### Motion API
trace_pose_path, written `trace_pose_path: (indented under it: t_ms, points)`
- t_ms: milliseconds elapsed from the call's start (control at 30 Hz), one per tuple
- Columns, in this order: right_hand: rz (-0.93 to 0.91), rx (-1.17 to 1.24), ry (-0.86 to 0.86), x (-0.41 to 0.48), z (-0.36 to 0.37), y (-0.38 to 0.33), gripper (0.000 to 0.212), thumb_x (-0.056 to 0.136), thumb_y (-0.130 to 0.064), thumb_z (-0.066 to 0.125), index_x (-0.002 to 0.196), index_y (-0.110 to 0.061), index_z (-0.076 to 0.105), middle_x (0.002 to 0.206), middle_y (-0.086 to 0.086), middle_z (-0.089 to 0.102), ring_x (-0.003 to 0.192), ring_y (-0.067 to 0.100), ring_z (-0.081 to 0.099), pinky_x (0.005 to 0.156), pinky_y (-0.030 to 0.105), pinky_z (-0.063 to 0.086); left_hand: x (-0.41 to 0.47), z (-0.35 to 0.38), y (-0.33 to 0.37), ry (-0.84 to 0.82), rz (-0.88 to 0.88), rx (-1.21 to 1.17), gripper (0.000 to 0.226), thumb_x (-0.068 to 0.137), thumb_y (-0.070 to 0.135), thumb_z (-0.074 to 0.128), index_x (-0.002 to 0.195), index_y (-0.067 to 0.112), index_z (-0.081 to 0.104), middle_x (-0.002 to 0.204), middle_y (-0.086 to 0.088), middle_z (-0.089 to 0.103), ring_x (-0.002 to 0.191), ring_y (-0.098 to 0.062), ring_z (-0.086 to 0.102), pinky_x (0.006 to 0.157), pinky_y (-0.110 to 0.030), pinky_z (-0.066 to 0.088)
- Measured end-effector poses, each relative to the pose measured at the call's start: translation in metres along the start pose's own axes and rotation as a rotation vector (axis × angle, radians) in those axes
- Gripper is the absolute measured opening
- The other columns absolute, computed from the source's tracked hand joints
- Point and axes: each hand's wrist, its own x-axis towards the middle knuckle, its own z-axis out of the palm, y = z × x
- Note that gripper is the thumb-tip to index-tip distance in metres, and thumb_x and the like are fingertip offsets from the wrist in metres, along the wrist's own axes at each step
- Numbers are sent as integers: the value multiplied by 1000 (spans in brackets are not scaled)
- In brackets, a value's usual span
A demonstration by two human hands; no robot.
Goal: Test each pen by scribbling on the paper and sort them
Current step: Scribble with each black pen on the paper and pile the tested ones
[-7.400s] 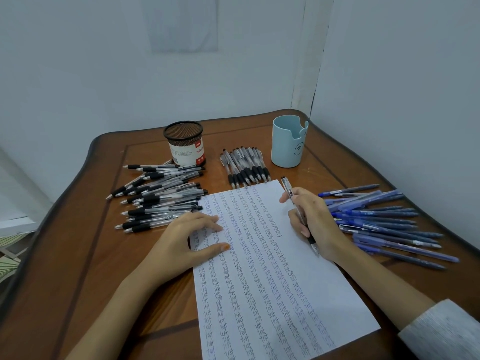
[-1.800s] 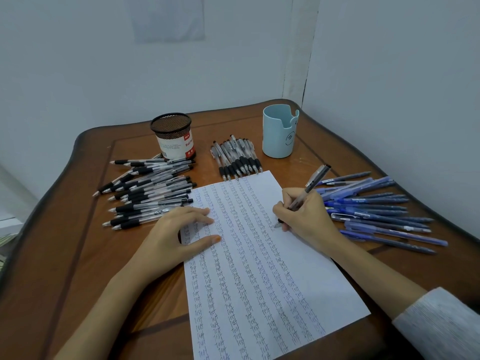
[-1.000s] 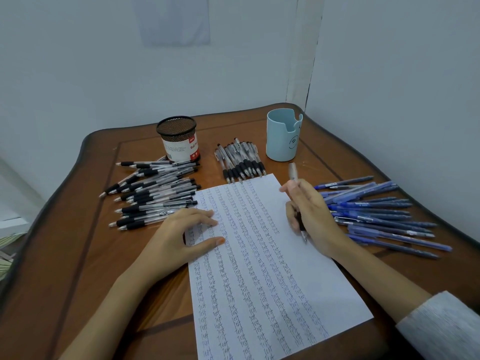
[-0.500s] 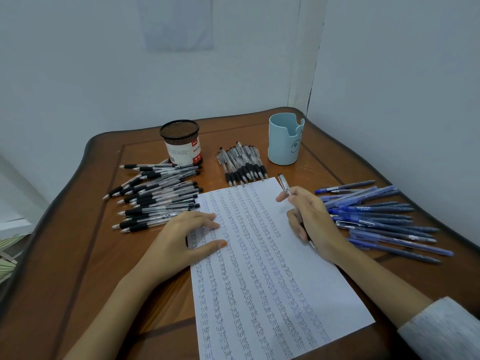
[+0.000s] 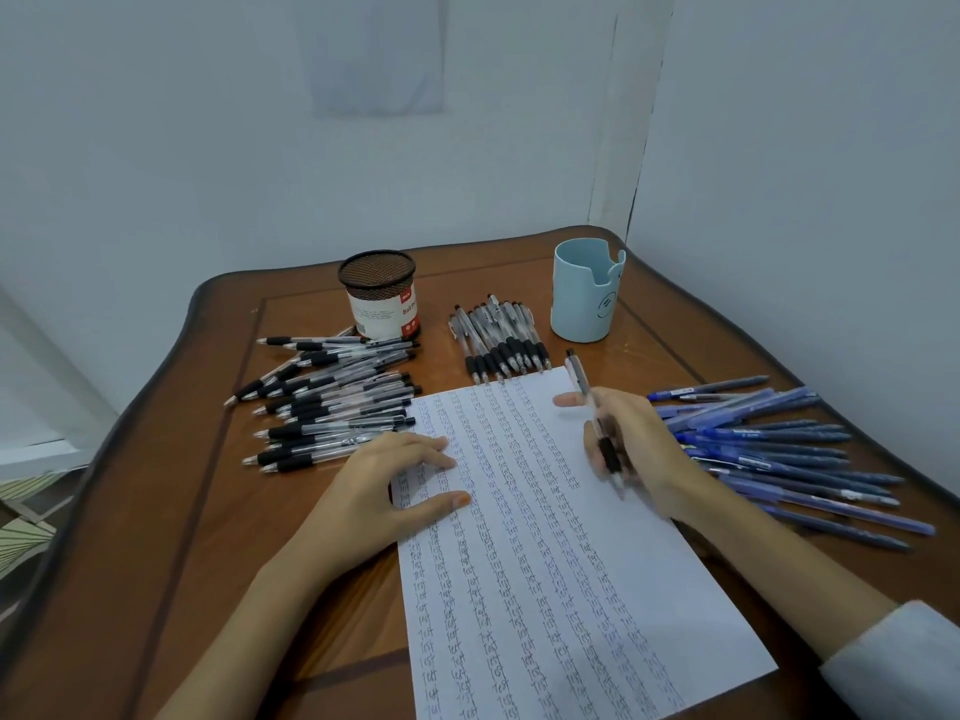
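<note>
One pen (image 5: 578, 375) in right hand (image 5: 636, 452); paper (image 5: 545, 589) flat.

paper (image 5: 691, 605): "test"; cup (image 5: 382, 314): "ball p"

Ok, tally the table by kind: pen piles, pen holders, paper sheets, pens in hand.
Pen piles: 3, black pile, small black row, blue pile
Pen holders: 2, mesh holder, blue holder
Paper sheets: 1
Pens in hand: 1, held pen in right hand
Total: 7

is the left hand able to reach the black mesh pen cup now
Probably yes: the left hand lies open on the white paper, and only low black-grip pens lie between it and the black mesh pen cup.
</note>
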Motion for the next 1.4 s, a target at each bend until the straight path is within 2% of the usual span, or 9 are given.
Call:
trace_pose_path:
  t_ms: [167,267,400,567,800,900,1000,1100,1400]
  points:
    - [-203,-236,15,27,10,-37,12,92,-18,63,97,-13,72,67,7,65,46,5,50,48,16,43,0,0,-1,-12,-14,2,48,73,70,61,106,36,68,120,29,57,117,11,47,95,-10,35]
    - [-281,-432,112,60,24,-55,12,87,-20,70,88,-9,75,71,-3,67,56,3,53,57,13,40,0,0,-1,-10,-8,3,49,74,69,61,107,33,69,120,27,57,116,12,47,94,-5,33]
    - [-343,-645,181,103,44,-65,14,85,-17,72,86,-4,76,81,7,71,57,4,52,52,11,35,0,0,-1,-7,-12,6,51,75,70,59,108,32,69,121,26,57,116,11,47,98,-13,36]
    - [-364,-856,182,137,55,-58,23,84,-18,73,73,2,70,64,7,61,56,12,49,67,33,52,0,1,0,-8,-16,-3,53,75,68,61,109,29,70,123,20,60,116,8,49,100,-27,43]
    - [-377,-904,167,132,59,-51,28,85,-24,71,93,3,70,84,14,67,69,17,55,77,40,56,0,2,0,2,-24,-4,52,75,66,62,109,28,70,123,19,60,117,7,49,102,-31,42]
    - [-543,-985,218,116,70,-56,22,90,-23,66,103,-6,68,98,6,58,81,17,57,77,33,52,0,2,-1,7,-26,-5,52,75,66,62,108,28,70,123,19,60,117,7,49,102,-31,42]
    - [-604,-843,-4,93,89,-60,15,89,-20,65,100,-12,71,90,-4,61,73,1,52,69,16,45,0,3,0,8,-24,-3,51,75,66,63,108,28,70,123,18,60,117,7,49,102,-30,42]
    - [-542,-819,-219,84,105,-53,17,87,-22,67,101,-12,73,81,-14,58,69,-3,51,70,17,45,0,2,0,6,-22,6,51,76,66,62,109,29,70,124,18,60,117,7,48,102,-31,41]
    - [-593,-983,-89,89,110,-32,15,89,-32,66,97,-21,73,89,-11,51,89,5,46,75,23,41,1,3,0,5,-15,13,52,76,66,61,109,28,70,123,17,60,116,7,48,101,-28,41]
